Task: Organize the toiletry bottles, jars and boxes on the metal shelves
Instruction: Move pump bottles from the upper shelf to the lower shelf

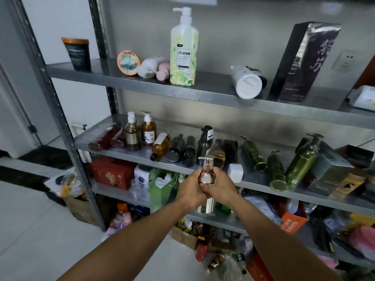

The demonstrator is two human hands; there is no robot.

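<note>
Bottle in left grip, right grip

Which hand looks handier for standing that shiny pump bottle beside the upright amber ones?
Left, probably: left hand and right hand both grip the pump bottle, but the amber bottles stand off to its left.

Both hands, left hand and right hand, hold a clear pump bottle upright before metal shelves.

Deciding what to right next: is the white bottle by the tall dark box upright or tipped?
Tipped: the white bottle lies on its side on the top shelf, round end facing the camera.
</note>
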